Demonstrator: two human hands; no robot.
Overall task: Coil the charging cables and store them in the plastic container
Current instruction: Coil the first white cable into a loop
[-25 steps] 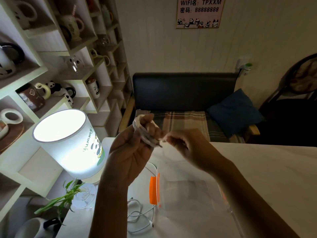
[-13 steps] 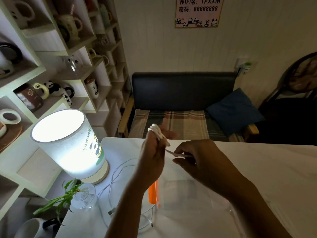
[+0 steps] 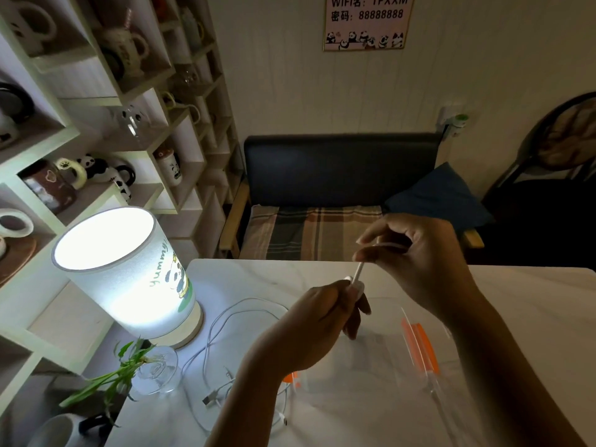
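Left hand (image 3: 317, 321) was clamped on the coiled white cable (image 3: 354, 283); its tail was pinched by right hand (image 3: 416, 262). Limp, springy: bundle best gripped mid-coil.

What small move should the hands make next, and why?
Probably wrap the free end around the bundle: the left hand grips the coiled white cable, the right hand pinches its end, above the open plastic container.

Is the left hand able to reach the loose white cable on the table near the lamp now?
Probably not at once: the left hand already holds a coiled cable above the container. The loose cable lies open beside the lamp, nothing covering it.
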